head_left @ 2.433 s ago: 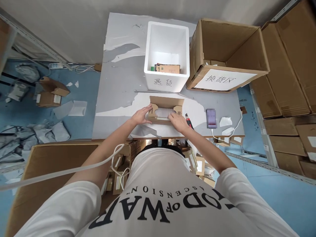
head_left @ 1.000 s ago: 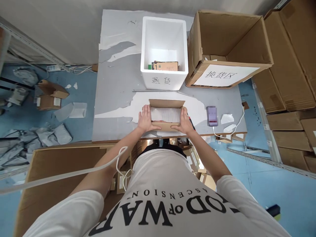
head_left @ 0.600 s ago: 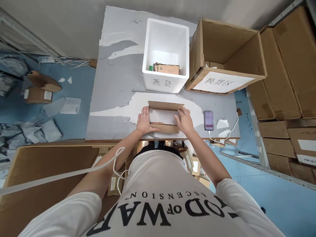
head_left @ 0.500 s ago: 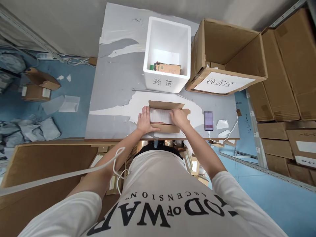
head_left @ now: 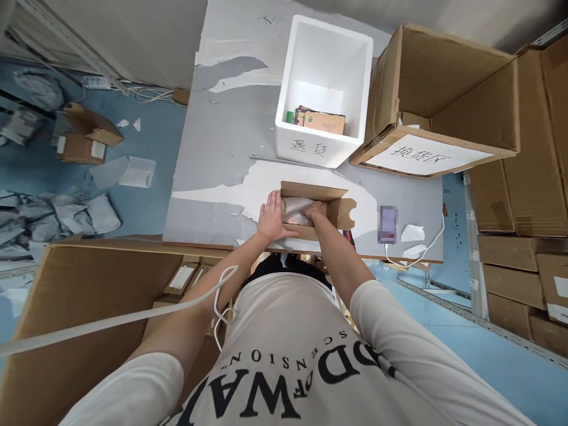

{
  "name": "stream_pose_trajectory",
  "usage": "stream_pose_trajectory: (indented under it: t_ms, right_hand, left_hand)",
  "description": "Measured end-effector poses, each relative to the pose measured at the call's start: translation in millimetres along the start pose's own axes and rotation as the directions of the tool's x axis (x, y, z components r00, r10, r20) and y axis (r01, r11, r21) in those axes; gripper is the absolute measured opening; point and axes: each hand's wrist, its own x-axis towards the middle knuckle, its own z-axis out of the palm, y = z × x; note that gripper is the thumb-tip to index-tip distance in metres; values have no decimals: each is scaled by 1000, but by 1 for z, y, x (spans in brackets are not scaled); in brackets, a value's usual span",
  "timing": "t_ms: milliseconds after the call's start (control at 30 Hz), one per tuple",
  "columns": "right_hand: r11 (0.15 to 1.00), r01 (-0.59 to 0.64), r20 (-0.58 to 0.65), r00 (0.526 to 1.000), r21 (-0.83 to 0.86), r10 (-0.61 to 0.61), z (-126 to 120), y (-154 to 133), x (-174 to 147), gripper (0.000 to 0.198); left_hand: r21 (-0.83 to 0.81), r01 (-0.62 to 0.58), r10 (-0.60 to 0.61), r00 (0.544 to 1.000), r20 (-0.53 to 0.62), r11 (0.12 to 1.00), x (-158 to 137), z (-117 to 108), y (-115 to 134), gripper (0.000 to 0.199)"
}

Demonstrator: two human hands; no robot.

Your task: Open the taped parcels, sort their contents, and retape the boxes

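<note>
An open small cardboard box (head_left: 313, 189) lies on the table near its front edge, its end flap (head_left: 347, 214) folded out to the right. Inside sits a whitish wrapped package (head_left: 293, 210) with small green and red print; its contents I cannot make out. My left hand (head_left: 271, 219) braces the box's left end, fingers stretched flat and thumb along the near side. Reaching into the box, my right hand (head_left: 313, 209) has its fingers closed on the package's right end; the fingertips are partly hidden.
Behind stand a white foam box (head_left: 322, 148) with small cartons inside and a large labelled cardboard box (head_left: 377, 142). A phone (head_left: 387, 225) on a white cable and paper scraps (head_left: 412, 233) lie to the right. A red and black object (head_left: 348, 238) shows beside the small box.
My right hand has gone deeper into the box, and the package's right end has shifted left and tilted. The box's right end and flap now show. The whole view has shifted slightly.
</note>
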Motion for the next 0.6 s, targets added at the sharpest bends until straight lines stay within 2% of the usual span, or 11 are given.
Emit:
stream_pose_trajectory:
  t_ms: [167, 333, 500, 600]
  right_hand:
    - [986, 145, 68, 986, 84, -151, -8, 13, 0, 57]
    - [941, 275, 151, 940, 199, -307, -17, 26, -12, 35]
    - [864, 470, 86, 867, 183, -490, -25, 21, -28, 31]
    - [802, 586, 28, 805, 117, -593, -43, 16, -38, 26]
  left_hand:
    - [25, 22, -22, 1000, 6, 999, 1, 0, 0, 146]
    - [65, 42, -44, 999, 28, 997, 1, -1, 2, 144]
    - [114, 64, -67, 998, 19, 991, 2, -3, 6, 142]
    - [133, 83, -85, 996, 8, 988, 4, -5, 10, 141]
